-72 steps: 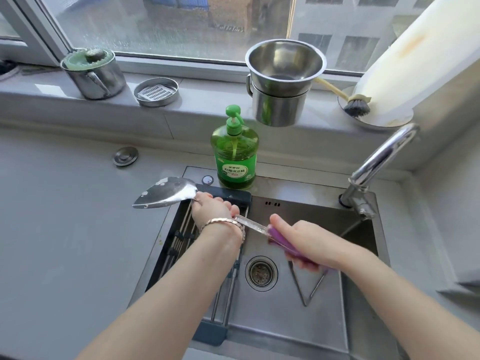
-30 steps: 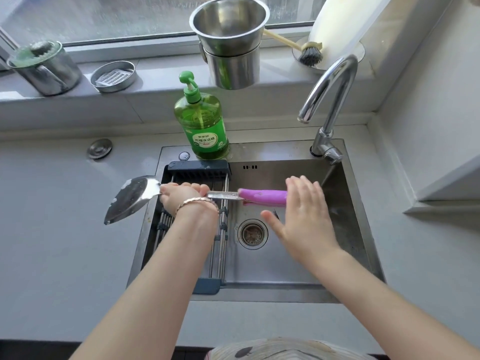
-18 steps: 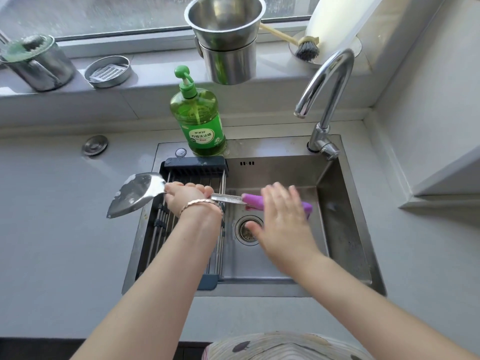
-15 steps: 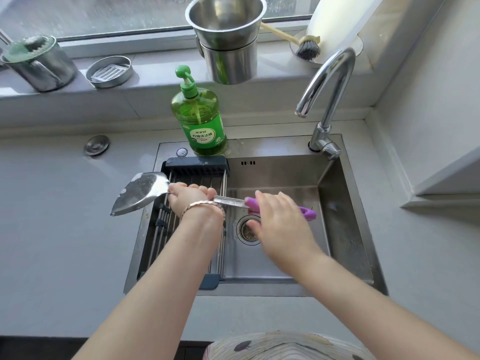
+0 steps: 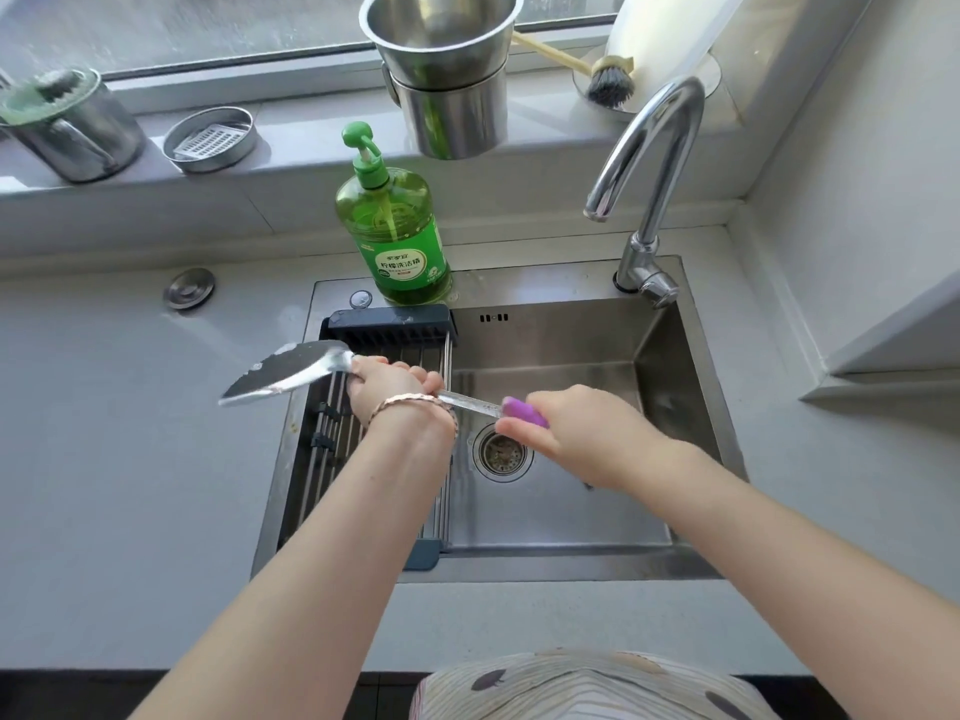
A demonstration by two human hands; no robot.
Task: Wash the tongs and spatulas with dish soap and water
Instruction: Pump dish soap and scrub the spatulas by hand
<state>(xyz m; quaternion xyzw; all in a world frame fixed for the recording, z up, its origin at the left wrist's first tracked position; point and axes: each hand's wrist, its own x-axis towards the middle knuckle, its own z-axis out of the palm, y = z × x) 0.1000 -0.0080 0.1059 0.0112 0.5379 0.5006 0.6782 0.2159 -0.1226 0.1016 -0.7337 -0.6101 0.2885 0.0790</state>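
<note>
From the head camera, the left hand (image 5: 387, 384) is wrapped tight around the neck of the spatula (image 5: 291, 372), just behind its shiny blade. The right hand (image 5: 576, 433) is closed around the purple handle. The spatula is held level over the left side of the sink (image 5: 561, 517), above the drying rack (image 5: 389, 330). The green soap bottle (image 5: 392, 231) stands at the sink's back edge, left of the tap (image 5: 649, 200).

One head-worn camera looks steeply down and forward from above the near counter edge. The sink (image 5: 566, 522) sits centre frame, close below; the window sill (image 5: 291, 148) runs along the far top, the faucet (image 5: 647, 200) far right. Both forearms enter from the near edge. Wide-angle bending curves the edges.
</note>
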